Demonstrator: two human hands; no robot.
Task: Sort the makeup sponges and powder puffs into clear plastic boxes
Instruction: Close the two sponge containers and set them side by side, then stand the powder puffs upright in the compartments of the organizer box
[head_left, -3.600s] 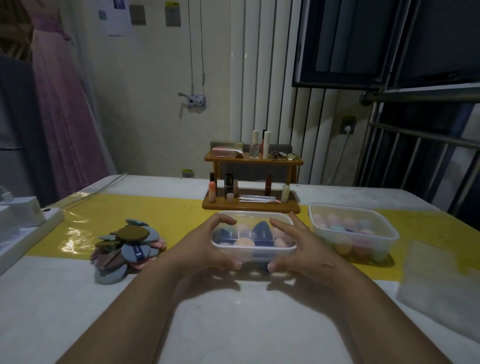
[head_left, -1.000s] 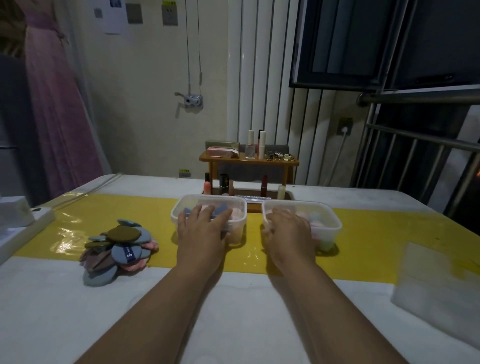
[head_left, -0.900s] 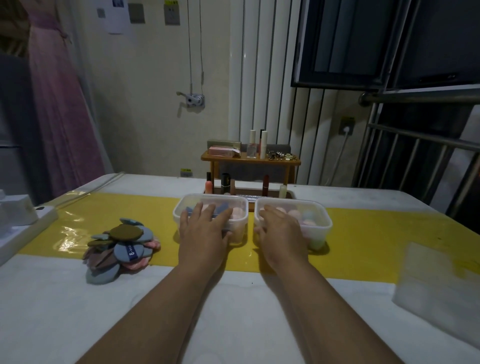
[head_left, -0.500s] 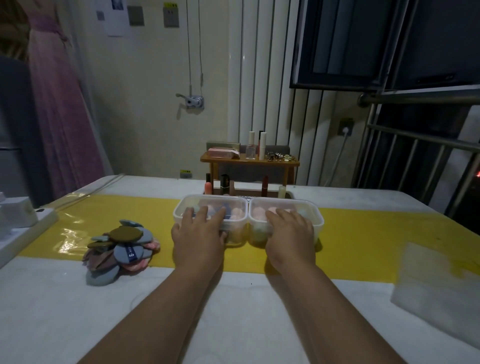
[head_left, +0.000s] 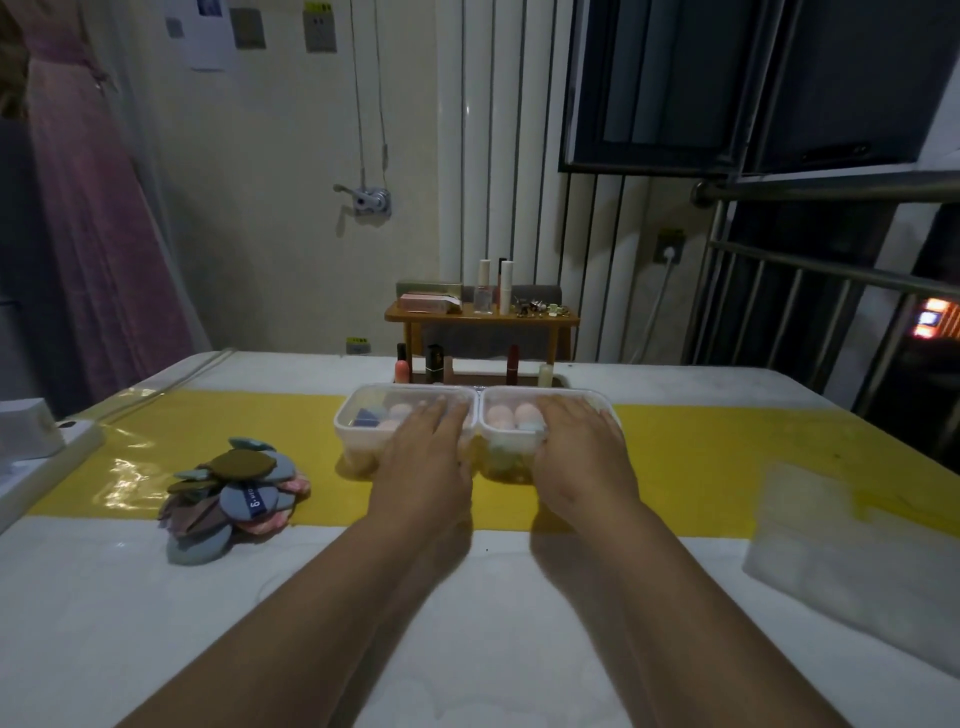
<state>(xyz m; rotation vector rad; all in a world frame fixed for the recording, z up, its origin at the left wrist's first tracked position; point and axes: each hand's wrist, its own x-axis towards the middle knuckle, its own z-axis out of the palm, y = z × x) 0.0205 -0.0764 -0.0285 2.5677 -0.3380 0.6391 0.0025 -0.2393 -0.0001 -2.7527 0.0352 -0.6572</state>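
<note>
Two clear plastic boxes stand side by side and touching on the yellow strip. The left box (head_left: 349, 423) holds blue and pink makeup sponges; the right box (head_left: 602, 402) holds pink and pale green ones. My left hand (head_left: 423, 462) lies flat on top of the left box with fingers straight. My right hand (head_left: 582, 457) lies flat on the right box the same way. A pile of flat powder puffs (head_left: 234, 493) in blue, brown and pink sits on the table to the left, apart from both hands.
A wooden cosmetics rack (head_left: 480, 319) with bottles and lipsticks stands just behind the boxes. A white power strip (head_left: 47, 452) is at the left edge. A folded translucent plastic sheet (head_left: 852, 561) lies at the right. Metal railing stands at the far right.
Both hands moved the two boxes away from me onto the yellow strip; the right box slid left until it touched the left box. Both hands now rest flat on them.
</note>
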